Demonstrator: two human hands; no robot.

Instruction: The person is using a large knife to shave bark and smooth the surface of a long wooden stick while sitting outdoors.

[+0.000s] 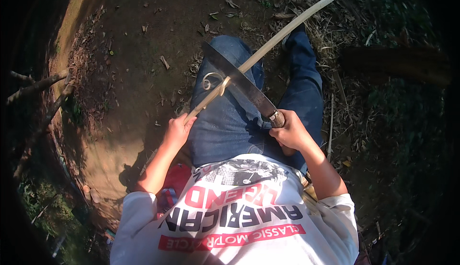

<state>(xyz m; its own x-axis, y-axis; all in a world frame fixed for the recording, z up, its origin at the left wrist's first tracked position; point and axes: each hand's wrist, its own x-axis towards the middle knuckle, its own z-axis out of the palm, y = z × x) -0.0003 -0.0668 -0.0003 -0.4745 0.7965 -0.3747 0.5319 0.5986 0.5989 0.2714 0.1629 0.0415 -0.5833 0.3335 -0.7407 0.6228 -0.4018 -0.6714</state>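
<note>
My left hand (178,129) is closed round the near end of a long, pale wooden stick (282,32), which slants up to the far right across my thigh. In my right hand (291,131) is the handle of a machete (247,87). Its wide dark blade crosses the stick at an angle and touches it above my knee. Curled shavings (221,85) hang where blade and stick meet. Past the blade the stick looks smooth and pale; nearer my left hand it is browner, with small knots. My right fingers are partly hidden behind the handle.
I sit with my legs in blue jeans (225,126) stretched ahead, under the stick and blade. Bare brown soil (139,49) lies to the left. Dry leaves and shavings (330,49) litter the right. Branches (38,87) stick in from the left; a dark log (393,66) lies far right.
</note>
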